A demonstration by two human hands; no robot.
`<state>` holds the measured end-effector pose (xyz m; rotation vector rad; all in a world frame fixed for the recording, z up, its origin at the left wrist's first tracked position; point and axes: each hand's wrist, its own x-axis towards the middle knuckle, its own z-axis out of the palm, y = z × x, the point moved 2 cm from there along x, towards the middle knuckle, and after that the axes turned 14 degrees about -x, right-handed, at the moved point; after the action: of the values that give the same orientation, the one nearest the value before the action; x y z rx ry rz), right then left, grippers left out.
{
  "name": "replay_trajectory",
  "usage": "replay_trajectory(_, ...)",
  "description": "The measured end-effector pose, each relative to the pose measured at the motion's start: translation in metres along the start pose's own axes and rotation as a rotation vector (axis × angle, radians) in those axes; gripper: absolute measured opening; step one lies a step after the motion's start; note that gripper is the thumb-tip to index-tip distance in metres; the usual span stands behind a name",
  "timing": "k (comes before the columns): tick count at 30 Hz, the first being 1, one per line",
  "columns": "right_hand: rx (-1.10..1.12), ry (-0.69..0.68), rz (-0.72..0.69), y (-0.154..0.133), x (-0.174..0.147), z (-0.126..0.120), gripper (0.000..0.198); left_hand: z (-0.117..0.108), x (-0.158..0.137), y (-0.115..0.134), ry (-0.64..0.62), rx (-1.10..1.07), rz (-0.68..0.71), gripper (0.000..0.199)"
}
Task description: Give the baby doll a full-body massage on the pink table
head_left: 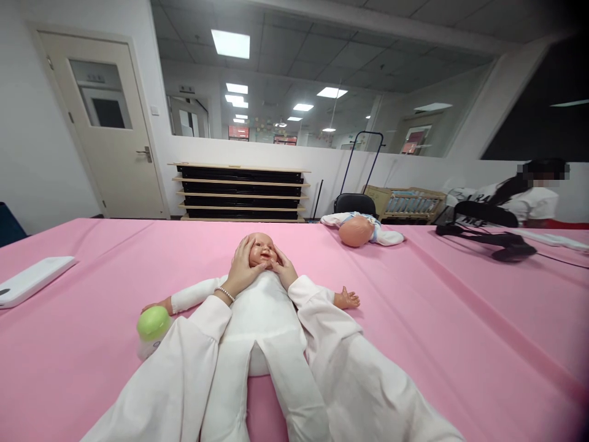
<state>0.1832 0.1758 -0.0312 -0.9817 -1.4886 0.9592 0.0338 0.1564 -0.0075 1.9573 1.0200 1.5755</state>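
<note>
A baby doll with a white cloth body lies on its back on the pink-covered table, its head away from me. My left hand cups one side of the doll's head, with a beaded bracelet at the wrist. On the other side of the head rests my right hand. Both thumbs lie by the doll's chin and mouth, and the fingers wrap along its cheeks. The doll's arms stretch out to the sides. Beside its arm on the left is a container with a green lid, partly hidden by my left sleeve.
At the far edge lies a second doll in white clothes. A white device lies at the left. Black straps or a headset and a cable lie at the right. Behind the table are a black chair and a seated person.
</note>
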Motion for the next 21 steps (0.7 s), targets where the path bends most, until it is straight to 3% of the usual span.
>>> replay_trajectory(5, 0.000, 0.044, -0.008, -0.003, -0.001, -0.003, 0.067, -0.001, 0.001, -0.003, 0.006, -0.046, 0.017, 0.056)
replay_trajectory(12, -0.010, 0.011, 0.006, -0.012, -0.004, -0.001, 0.088, 0.000, 0.000, 0.004, 0.011, -0.020, -0.019, 0.066)
replay_trajectory(21, -0.002, 0.001, 0.023, -0.012, -0.003, 0.001, 0.097, 0.003, 0.001, 0.001, 0.021, 0.005, -0.024, 0.074)
